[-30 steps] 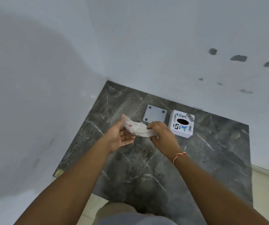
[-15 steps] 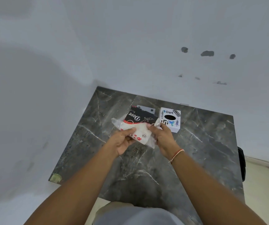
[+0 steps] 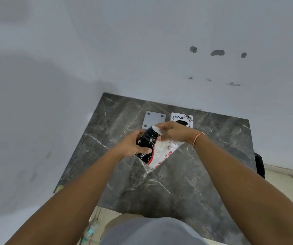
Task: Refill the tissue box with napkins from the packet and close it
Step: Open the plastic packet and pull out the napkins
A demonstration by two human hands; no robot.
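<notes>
I hold the napkin packet (image 3: 157, 152), a clear plastic wrap with a black printed panel and red marks, above the dark marble table (image 3: 168, 184). My left hand (image 3: 133, 145) grips its black left side. My right hand (image 3: 175, 132) pinches the packet's top end. Behind my right hand stands the white tissue box (image 3: 182, 118) with stickers and a dark oval opening, partly hidden by my fingers. Its flat grey lid (image 3: 153, 119), with a dark dot near each corner, lies on the table to the left of the box.
White walls close in on the table at the left and back. A black object (image 3: 259, 163) sits past the table's right edge. Pale floor shows at the lower right and under the front edge.
I have turned the packet from lying across to standing more on end, black panel to the left. My right hand moved up to its top end. The camera view shifted slightly.
</notes>
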